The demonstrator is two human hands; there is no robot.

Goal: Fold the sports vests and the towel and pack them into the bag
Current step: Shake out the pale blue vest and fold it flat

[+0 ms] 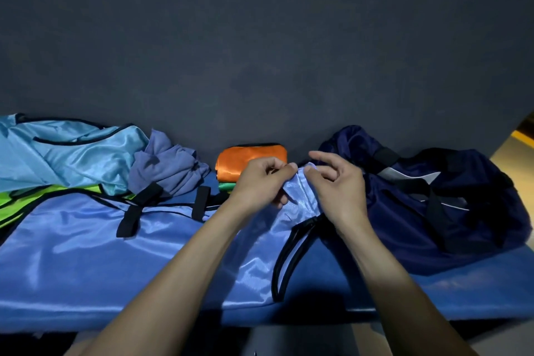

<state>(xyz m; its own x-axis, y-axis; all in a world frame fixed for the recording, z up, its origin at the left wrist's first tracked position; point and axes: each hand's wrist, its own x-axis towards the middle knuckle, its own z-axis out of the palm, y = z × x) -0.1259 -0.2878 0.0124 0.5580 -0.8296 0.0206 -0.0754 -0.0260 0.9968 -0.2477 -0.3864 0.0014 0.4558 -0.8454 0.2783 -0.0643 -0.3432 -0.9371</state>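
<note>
Satiny blue vest (86, 254) lies spread across the blue desk (462, 289), and one of its corners is lifted between both hands. Left hand (260, 182) pinches that corner with curled fingers (290, 167); right hand (338, 191) pinches it just beside, thumb and forefinger closed on the cloth, the other fingers raised. Behind sit a folded orange vest (251, 162), a crumpled grey-blue towel (167, 165), a light blue vest (72, 153) and a green vest (17, 202). Navy bag (433, 205) rests right of the hands.
</note>
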